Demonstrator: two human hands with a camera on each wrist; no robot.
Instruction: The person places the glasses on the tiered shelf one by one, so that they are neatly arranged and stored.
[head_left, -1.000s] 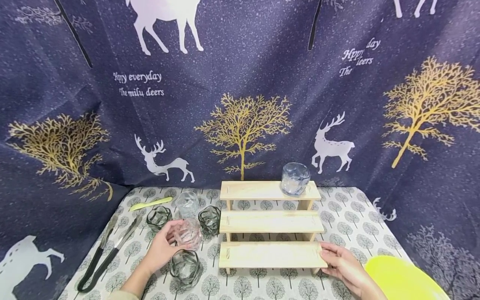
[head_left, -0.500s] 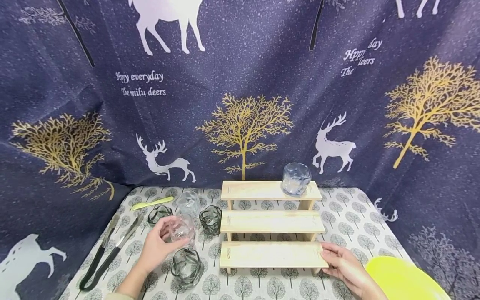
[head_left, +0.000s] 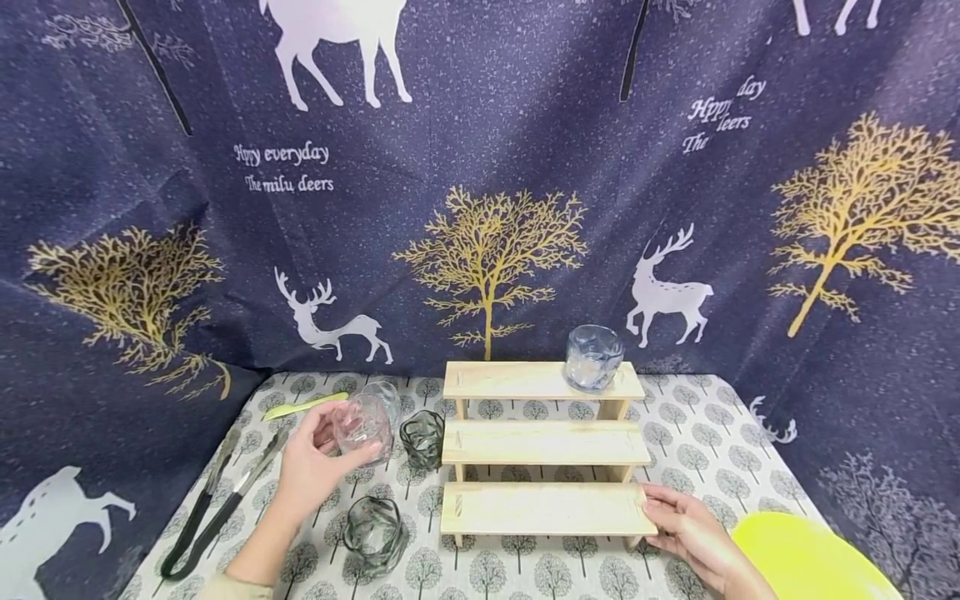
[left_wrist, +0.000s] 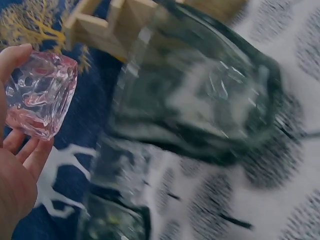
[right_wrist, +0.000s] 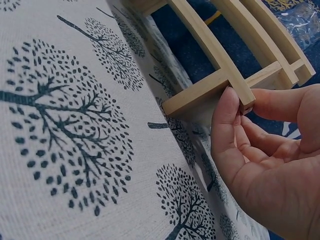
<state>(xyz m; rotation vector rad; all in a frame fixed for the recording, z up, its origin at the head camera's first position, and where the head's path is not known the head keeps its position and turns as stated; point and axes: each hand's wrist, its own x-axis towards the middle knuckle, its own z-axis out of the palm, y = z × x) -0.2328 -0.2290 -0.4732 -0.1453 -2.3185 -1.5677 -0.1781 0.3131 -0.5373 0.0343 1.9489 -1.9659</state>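
Note:
My left hand point(head_left: 307, 471) grips a clear pink-tinted glass point(head_left: 365, 432) between thumb and fingers, raised over the left side of the table. The left wrist view shows this glass point(left_wrist: 42, 95) tilted in the fingers, with a large green-grey glass point(left_wrist: 195, 90) close to the camera. My right hand point(head_left: 693, 533) pinches the right end of the lowest step of a three-step wooden stand point(head_left: 547, 510). In the right wrist view, thumb and fingertips point(right_wrist: 229, 100) hold the board's corner. A blue-tinted glass point(head_left: 593, 358) stands at the right of the top step.
One smoky glass point(head_left: 375, 533) stands nearest the front; another smoky glass point(head_left: 422, 439) is just left of the stand. A clear glass point(head_left: 388, 398) is partly hidden behind the pink one. Black-handled tongs point(head_left: 217, 508) and a yellow-green knife point(head_left: 303, 406) lie left. A yellow bowl-like object point(head_left: 806, 558) sits right.
My left hand has lifted the pink glass up and slightly left, away from among the other glasses, and now covers the left smoky glass. My right hand stays at the stand.

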